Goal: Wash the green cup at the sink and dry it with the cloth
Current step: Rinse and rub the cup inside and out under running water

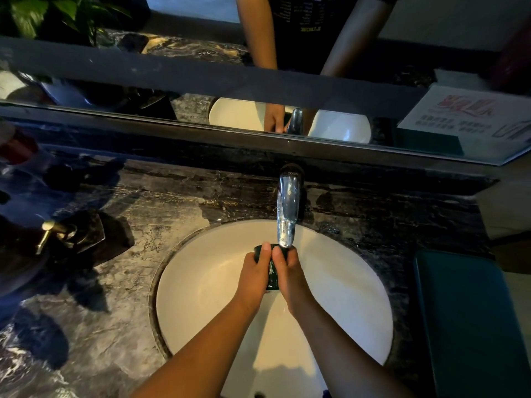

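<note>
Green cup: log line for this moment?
stage: washing | green cup: under faucet, over sink | left hand: grips it | right hand: grips it

The light is dim and warm and falls from above. The white sink is the brightest area, with a soft shadow across its near part. The chrome tap carries crisp highlights, and the dark marble counter shows bluish glare at the lower left. The soap dispenser throws heavy shadows towards the viewer. The mirror ledge bows with wide-angle distortion, and the left edge of the view is smeared and soft.
</note>
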`<state>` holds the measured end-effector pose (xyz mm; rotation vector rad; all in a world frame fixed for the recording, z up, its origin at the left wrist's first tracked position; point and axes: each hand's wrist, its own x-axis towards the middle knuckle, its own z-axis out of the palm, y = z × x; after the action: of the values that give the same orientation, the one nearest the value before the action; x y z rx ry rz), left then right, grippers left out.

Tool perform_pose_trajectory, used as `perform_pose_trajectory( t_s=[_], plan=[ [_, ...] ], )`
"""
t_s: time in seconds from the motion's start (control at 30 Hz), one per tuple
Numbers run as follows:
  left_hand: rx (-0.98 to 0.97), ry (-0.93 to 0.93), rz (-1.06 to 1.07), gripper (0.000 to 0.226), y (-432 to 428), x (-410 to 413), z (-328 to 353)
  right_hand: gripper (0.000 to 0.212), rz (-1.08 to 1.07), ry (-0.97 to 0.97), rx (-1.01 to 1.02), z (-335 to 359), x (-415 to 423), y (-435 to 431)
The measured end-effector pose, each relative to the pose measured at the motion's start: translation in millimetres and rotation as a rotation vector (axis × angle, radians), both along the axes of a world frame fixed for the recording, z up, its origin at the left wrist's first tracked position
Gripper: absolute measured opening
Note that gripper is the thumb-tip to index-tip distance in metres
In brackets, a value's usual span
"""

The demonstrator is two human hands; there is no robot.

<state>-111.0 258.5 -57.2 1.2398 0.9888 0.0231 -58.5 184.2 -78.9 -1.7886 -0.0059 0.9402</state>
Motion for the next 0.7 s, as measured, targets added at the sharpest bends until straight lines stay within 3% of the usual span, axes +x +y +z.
perform_pose_trajectory(
  t_s=[0.17, 0.33, 0.57, 0.7],
  plan=[
    [-0.095, -0.072, -0.013, 0.062, 1, -7, -8, 0.024, -0.165, 0.187, 0.042, 2, 0, -1],
    [-0.282, -0.072, 0.046, 0.060, 3, -7, -9, 0.031, -0.169, 0.214, 0.081, 1, 5, -7],
    [0.005, 0.105, 0.137, 0.055, -5, 6, -5, 0.027, -0.156, 0.064, 0.056, -5, -2, -9],
    [-0.031, 0.048, 0.083, 0.053, -5, 7, 1, 0.030, -0.112, 0.051, 0.028, 1, 6, -7]
  ],
)
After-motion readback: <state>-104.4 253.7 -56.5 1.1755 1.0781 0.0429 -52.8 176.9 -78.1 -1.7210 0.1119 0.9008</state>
